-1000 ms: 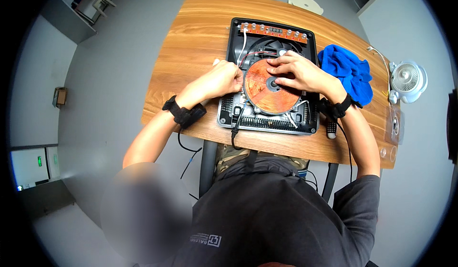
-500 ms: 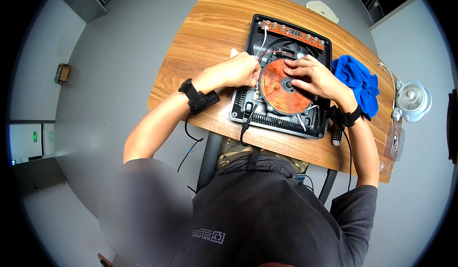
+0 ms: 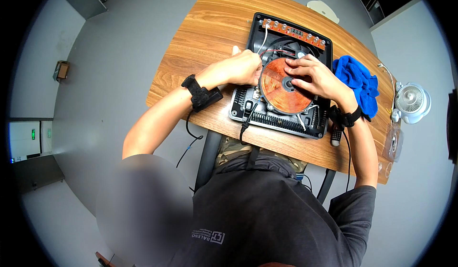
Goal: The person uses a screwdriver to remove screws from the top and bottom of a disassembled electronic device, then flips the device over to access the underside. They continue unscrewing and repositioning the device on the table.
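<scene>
Copper coil [image 3: 281, 93]: I see it in the open black cooker [image 3: 281, 88] on the table [image 3: 210, 28].
Right hand [image 3: 312, 78]: fingers spread flat, pressing the coil steady.
Left hand [image 3: 238, 69]: curled shut at the coil's edge; I cannot tell what it pinches.

**Copper, black and blue on a wood-grain top**

Copper-orange coil [image 3: 281, 86] ringed in fine concentric lines, sitting in a black housing [image 3: 255, 105]. An orange-brown control board [image 3: 293, 31] dotted with pale buttons. Bright blue cloth [image 3: 358, 83], white fan [image 3: 412, 100], warm brown streaked table [image 3: 210, 23], grey floor [image 3: 109, 76].
</scene>
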{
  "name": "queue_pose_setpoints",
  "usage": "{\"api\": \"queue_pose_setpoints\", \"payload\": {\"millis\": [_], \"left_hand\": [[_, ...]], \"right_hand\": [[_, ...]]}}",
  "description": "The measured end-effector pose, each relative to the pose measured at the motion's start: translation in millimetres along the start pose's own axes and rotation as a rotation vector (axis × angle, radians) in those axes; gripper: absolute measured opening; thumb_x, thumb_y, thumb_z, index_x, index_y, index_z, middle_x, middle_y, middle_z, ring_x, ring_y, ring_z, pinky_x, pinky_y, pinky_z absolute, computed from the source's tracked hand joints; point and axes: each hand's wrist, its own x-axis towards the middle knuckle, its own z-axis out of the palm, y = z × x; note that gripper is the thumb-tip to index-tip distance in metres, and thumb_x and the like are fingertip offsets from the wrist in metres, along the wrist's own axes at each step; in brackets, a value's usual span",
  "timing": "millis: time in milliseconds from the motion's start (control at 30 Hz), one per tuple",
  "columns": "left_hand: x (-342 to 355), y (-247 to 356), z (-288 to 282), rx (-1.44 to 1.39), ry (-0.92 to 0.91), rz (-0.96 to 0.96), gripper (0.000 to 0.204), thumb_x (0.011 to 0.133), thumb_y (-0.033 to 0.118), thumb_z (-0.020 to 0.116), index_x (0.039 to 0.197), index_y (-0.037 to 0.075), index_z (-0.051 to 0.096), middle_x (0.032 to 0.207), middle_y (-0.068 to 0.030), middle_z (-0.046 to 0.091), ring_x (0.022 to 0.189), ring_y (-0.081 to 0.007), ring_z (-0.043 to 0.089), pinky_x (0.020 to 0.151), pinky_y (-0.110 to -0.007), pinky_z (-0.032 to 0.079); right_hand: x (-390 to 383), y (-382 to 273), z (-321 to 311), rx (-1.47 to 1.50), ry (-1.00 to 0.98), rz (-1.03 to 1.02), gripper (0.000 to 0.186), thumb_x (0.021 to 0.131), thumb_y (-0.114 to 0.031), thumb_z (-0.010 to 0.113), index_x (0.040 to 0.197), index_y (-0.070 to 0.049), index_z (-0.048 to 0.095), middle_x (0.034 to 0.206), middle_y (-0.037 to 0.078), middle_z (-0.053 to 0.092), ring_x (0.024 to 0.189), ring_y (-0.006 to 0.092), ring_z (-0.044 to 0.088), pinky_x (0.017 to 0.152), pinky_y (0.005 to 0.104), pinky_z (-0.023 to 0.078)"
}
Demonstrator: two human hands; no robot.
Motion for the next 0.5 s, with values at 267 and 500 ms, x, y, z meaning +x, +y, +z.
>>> {"api": "queue_pose_setpoints", "payload": {"millis": [267, 500], "left_hand": [[2.3, 0.7, 8.0, 0.027, 0.046, -0.020, 0.014, 0.078, 0.015, 0.078, 0.073, 0.004, 0.072, 0.075, -0.0183, 0.072, 0.081, -0.0371, 0.072, 0.081, -0.060, 0.044], [-2.4, 8.0, 7.3, 0.017, 0.055, -0.042, 0.015, 0.079, 0.015, 0.074, 0.073, 0.002, 0.071, 0.074, -0.0235, 0.068, 0.078, -0.0427, 0.069, 0.077, -0.059, 0.044]], "right_hand": [[-2.0, 1.0, 0.2, 0.005, 0.014, -0.009, 0.041, 0.093, -0.023, 0.075, 0.128, -0.002, 0.073, 0.142, 0.014, 0.065, 0.119, 0.0323, 0.058, 0.109, 0.0415, 0.047], [-1.9, 4.8, 3.0, -0.008, 0.019, -0.019, 0.041, 0.092, -0.024, 0.075, 0.128, -0.002, 0.073, 0.141, 0.013, 0.065, 0.118, 0.0314, 0.058, 0.108, 0.0407, 0.048]]}}
